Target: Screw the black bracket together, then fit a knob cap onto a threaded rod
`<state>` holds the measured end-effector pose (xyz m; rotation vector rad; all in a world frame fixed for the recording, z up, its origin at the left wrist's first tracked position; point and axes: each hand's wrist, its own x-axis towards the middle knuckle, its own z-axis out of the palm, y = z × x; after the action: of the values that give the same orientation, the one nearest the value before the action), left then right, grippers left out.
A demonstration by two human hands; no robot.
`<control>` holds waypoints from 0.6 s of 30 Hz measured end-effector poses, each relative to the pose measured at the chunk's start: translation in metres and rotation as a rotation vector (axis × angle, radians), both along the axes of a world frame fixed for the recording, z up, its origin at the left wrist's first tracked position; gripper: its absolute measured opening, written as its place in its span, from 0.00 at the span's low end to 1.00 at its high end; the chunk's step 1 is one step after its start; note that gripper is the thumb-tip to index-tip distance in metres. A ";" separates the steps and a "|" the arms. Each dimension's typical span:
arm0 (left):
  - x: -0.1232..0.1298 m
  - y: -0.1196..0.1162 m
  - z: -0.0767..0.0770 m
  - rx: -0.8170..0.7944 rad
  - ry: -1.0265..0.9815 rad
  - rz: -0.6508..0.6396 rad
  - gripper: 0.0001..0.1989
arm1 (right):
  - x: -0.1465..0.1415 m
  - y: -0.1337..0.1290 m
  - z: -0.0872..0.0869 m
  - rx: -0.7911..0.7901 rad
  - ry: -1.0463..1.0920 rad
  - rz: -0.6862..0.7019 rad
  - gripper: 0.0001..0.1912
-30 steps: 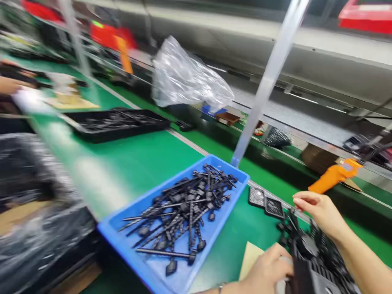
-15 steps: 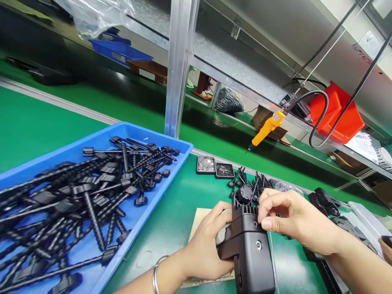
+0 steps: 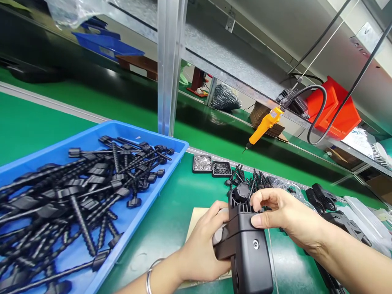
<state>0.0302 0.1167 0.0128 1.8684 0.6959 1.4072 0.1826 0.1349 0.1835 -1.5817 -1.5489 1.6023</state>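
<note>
A black plastic housing (image 3: 252,257) stands upright at the lower middle, with a ribbed top, a round black knob (image 3: 241,192) and a screw (image 3: 256,244) in its side. My left hand (image 3: 206,245) wraps round the housing from the left, by a grey rounded part. My right hand (image 3: 275,210) is closed at the upper right of the housing, fingers curled and thumb tip against its side, over the upper hole. Whatever lies between those fingertips is hidden.
A blue tray (image 3: 171,179) of black threaded rods with knobs fills the left. Two small boxes (image 3: 202,163) of tiny parts, loose threaded rods (image 3: 257,181) and black parts (image 3: 320,198) lie behind my hands. An orange electric screwdriver (image 3: 265,127) hangs above. A metal post (image 3: 171,69) rises mid-bench.
My right thumb has moved onto the upper side hole, which showed before and is now covered. My left hand keeps its grip. The whole view has shifted slightly.
</note>
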 end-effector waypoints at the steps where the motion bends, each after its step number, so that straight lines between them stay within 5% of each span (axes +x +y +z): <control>1: 0.000 0.000 0.001 0.003 0.001 0.000 0.23 | 0.003 0.000 0.000 0.003 0.006 0.017 0.15; 4: -0.001 0.001 0.002 0.021 -0.001 -0.002 0.26 | 0.018 0.015 0.004 0.080 0.021 0.024 0.23; 7: -0.002 0.001 0.004 0.045 -0.002 -0.008 0.25 | 0.033 0.067 0.011 0.440 -0.001 -0.299 0.39; 10: -0.003 0.001 0.003 0.050 0.011 0.015 0.23 | 0.035 0.143 0.013 0.722 -0.003 -0.539 0.38; 14: -0.003 0.001 0.003 0.042 0.028 0.026 0.22 | 0.019 0.214 0.001 0.742 0.126 -0.412 0.09; 18: -0.003 0.001 0.002 0.042 0.021 0.020 0.22 | 0.005 0.208 -0.024 0.820 0.315 -0.281 0.10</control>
<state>0.0268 0.1181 0.0147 1.9161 0.7015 1.4269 0.1880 0.3425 0.1596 -0.9758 -1.4481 0.8296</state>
